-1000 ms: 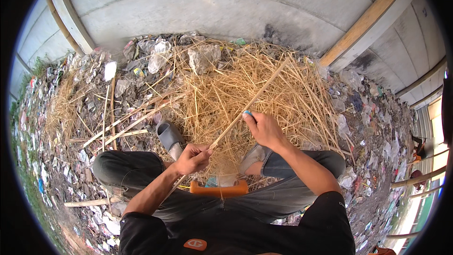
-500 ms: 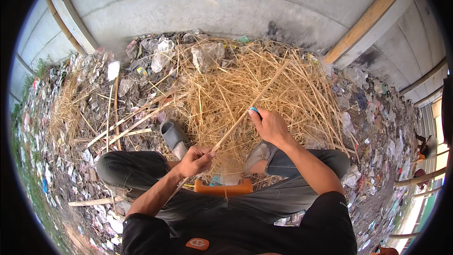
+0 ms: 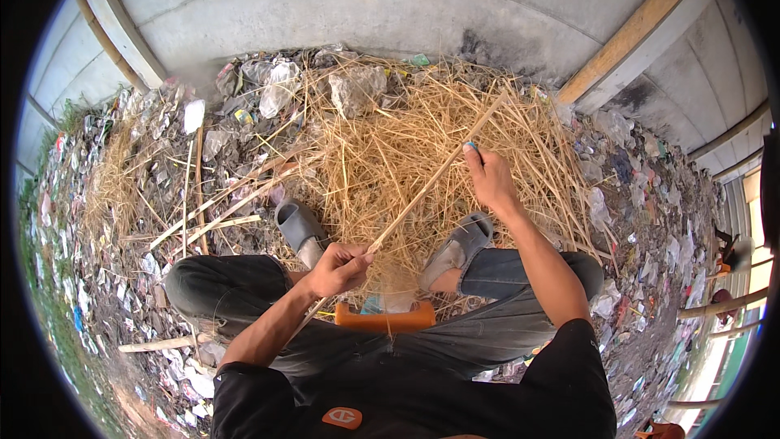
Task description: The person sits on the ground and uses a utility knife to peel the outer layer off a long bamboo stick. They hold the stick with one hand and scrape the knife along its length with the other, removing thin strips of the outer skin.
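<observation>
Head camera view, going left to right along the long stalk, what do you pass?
Left hand gripping the stalk's lower end → left sandal just beside it → straw pile under the stalk's middle → right hand pinching it higher up.

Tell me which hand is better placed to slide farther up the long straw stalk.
Probably the right hand: it already grips the long straw stalk midway, toward its free upper end. The left hand clamps the lower end near the knees.

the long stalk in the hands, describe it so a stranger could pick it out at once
Find the straw pile below the grey wall. One long pale stalk crosses it diagonally, gripped by the left hand and right hand. It is straighter and longer than the loose straw.
</observation>
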Motion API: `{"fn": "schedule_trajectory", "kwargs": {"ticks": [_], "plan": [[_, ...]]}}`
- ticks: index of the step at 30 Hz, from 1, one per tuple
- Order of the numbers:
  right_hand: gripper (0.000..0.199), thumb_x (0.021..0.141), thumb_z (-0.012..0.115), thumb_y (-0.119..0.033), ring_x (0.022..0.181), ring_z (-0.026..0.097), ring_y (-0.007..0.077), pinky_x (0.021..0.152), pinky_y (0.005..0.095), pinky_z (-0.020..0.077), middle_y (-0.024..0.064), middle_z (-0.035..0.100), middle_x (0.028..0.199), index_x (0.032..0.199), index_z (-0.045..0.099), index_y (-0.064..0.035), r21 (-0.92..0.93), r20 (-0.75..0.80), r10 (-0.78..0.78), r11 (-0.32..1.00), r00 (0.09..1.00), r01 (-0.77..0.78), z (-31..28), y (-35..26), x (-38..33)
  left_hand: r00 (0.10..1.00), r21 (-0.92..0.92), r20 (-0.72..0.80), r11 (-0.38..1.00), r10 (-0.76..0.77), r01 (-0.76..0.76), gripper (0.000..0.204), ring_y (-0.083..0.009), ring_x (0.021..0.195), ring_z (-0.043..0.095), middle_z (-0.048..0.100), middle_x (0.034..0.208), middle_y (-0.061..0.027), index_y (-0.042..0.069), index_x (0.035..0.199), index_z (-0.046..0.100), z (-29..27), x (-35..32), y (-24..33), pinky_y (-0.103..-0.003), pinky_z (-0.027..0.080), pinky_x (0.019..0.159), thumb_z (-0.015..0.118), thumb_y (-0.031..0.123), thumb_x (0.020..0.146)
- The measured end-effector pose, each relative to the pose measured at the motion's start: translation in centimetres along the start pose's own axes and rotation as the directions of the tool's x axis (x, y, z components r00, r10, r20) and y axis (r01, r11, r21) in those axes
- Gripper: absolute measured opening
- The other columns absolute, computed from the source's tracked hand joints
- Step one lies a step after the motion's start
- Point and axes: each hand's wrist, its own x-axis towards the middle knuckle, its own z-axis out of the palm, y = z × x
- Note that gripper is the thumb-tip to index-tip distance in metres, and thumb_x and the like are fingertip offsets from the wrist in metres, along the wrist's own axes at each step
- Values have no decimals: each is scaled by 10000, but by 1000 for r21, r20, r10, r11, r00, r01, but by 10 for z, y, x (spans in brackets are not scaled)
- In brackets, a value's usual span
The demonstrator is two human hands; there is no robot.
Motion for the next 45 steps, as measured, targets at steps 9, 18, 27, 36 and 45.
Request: {"fn": "schedule_trajectory", "kwargs": {"ticks": [9, 18, 27, 36, 45], "plan": [[506, 1061, 437, -414, 447, 548, 324, 464, 438, 425, 141, 542, 509, 818, 635, -17, -29, 154, -187, 981, 970, 194, 37, -47, -41, 998, 55, -64, 998, 23, -20, 377, -39, 434, 322, 368, 527, 57, 73, 728, 470, -5, 4, 8, -257, 235, 407, 518, 228, 1068], [505, 1070, 431, -401, 427, 540, 282, 422, 396, 379, 115, 515, 477, 779, 605, -27, -19, 189, -367, 926, 911, 377, 68, -51, -66, 997, 2, -66, 999, 41, -41, 334, -33, 448, 291, 333, 574, 75, 75, 758, 469, 1, 10, 9, -249, 217, 407, 520, 196, 1065], [478, 1065, 448, -389, 401, 538, 275, 406, 408, 388, 124, 511, 467, 801, 602, -22, -1, 141, -267, 963, 953, 269, 52, -47, -59, 998, 43, -58, 999, 18, -16, 305, -30, 439, 315, 361, 566, 71, 60, 791, 502, 2, 14, 10, -250, 227, 395, 540, 203, 1058], [527, 1048, 439, -462, 475, 566, 314, 494, 442, 420, 150, 529, 515, 846, 640, -18, 182, 287, -228, 967, 930, 180, 71, -45, -70, 997, 95, -54, 994, 51, -46, 314, -29, 430, 332, 382, 545, 66, 57, 778, 526, 3, 12, 9, -249, 227, 395, 539, 198, 1058], [520, 1030, 522, -417, 516, 343, 100, 500, 343, 307, 2, 378, 515, 694, 561, -22, 444, 490, -265, 896, 830, 23, 69, -50, -70, 999, 150, -41, 989, 19, -13, 304, -27, 481, 365, 428, 567, 69, 39, 803, 589, 13, 8, 23, -249, 271, 441, 563, 219, 1047]]}}
